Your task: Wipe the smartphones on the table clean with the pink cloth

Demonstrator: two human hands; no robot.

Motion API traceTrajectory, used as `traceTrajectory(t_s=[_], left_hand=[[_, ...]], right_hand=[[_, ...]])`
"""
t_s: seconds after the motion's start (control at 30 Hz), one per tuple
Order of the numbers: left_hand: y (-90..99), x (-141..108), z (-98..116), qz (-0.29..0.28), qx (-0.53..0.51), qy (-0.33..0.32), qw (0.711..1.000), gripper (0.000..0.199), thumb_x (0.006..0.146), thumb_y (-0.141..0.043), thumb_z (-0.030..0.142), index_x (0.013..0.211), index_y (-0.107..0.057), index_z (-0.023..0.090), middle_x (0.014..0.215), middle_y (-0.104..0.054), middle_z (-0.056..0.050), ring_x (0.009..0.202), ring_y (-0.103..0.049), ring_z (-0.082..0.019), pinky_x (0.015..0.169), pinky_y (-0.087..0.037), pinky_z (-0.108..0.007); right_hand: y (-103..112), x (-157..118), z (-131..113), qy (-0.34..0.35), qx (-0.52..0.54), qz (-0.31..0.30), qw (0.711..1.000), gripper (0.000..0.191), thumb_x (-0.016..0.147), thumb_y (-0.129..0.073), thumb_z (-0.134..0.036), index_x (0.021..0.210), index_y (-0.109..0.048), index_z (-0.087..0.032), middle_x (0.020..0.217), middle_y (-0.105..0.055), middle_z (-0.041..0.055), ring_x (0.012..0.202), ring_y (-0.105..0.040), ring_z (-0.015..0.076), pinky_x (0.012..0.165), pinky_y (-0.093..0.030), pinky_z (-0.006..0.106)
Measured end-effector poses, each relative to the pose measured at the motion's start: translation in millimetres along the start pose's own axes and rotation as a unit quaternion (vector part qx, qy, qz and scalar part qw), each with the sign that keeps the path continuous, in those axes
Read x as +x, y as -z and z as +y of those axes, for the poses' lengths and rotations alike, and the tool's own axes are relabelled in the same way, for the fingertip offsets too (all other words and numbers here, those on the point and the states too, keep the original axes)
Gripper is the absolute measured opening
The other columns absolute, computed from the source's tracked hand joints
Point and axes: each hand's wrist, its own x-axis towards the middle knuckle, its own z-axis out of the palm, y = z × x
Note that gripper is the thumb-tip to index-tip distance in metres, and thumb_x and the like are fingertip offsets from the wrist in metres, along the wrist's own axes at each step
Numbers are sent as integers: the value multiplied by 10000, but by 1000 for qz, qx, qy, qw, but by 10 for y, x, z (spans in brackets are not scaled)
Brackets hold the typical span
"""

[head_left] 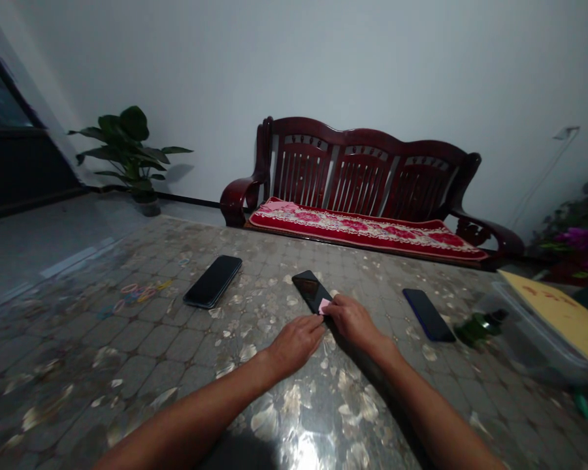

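Note:
A black smartphone (pixel 308 287) lies face up and slanted on the patterned tabletop in front of me. Over its near end my right hand (pixel 357 321) is closed, fingers bent, pinching a small pink piece of cloth or paper (pixel 324 305) against the screen. My left hand (pixel 296 341) comes in from the left, fingers together, their tips gripping the phone's near left edge; its thumb is hidden. Both hands nearly meet there, and the near end of the phone is covered by them.
Another black phone (pixel 213 281) lies to the left, near several coloured rubber bands (pixel 144 292). On the right are a blue-edged phone (pixel 428 315), a green bottle (pixel 477 328) on its side and a clear plastic box (pixel 514 333) under a yellow board (pixel 558 313). A wooden bench (pixel 357 140) stands beyond.

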Motion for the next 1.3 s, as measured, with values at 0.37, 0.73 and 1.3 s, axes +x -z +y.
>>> traceTrajectory(t_s=[0.37,0.73,1.3], left_hand=[[192,112,-233,-45,-63,-56,995,292,973,-606,211,1260,-660,203,1347,-684,-103,1303,-608,-243,1144,-467,-422],[358,683,-1401,-198,-68,53,976,953,805,-828,462,1581,-348,184,1657,-301,-200,1548,-263,-355,1241,-265,-507],[296,1051,-1485,-295,-13,-23,955,735,698,-752,247,1407,-560,260,1469,-598,-74,1266,-582,-312,1105,-414,-394]], right_hand=[[106,31,99,-85,-32,16,996,348,1018,-459,-217,1129,-787,-249,995,-688,90,956,-622,201,783,-402,262],[57,-27,92,-118,-36,21,992,329,1022,-479,-225,1161,-777,-246,1012,-696,102,971,-641,216,798,-416,273],[17,5,135,-128,-31,26,991,323,1021,-485,-230,1166,-772,-261,1014,-691,91,967,-634,209,792,-406,264]])
